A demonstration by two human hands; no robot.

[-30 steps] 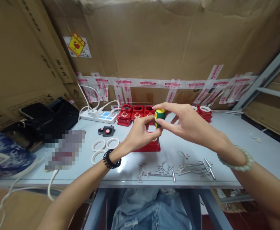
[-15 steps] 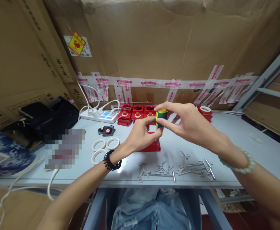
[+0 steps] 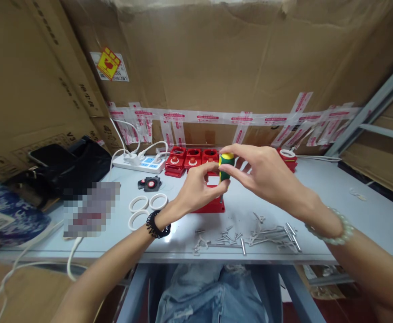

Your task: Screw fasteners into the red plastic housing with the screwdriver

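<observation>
Right hand (image 3: 264, 177) pinches the green-yellow screwdriver (image 3: 225, 166) upright over the red housing (image 3: 211, 205) at desk (image 3: 334, 202) centre; left hand (image 3: 196, 190) closed around the shaft, steadying. Screwing appears underway. Loose screws (image 3: 246, 235) remain, finished-looking red units (image 3: 191, 159) behind.

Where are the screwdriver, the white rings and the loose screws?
screwdriver (image 3: 226, 162), head view, on its green-and-yellow handle.
white rings (image 3: 158, 201), head view, on one ring's rim.
loose screws (image 3: 228, 238), head view, mid-pile.
</observation>
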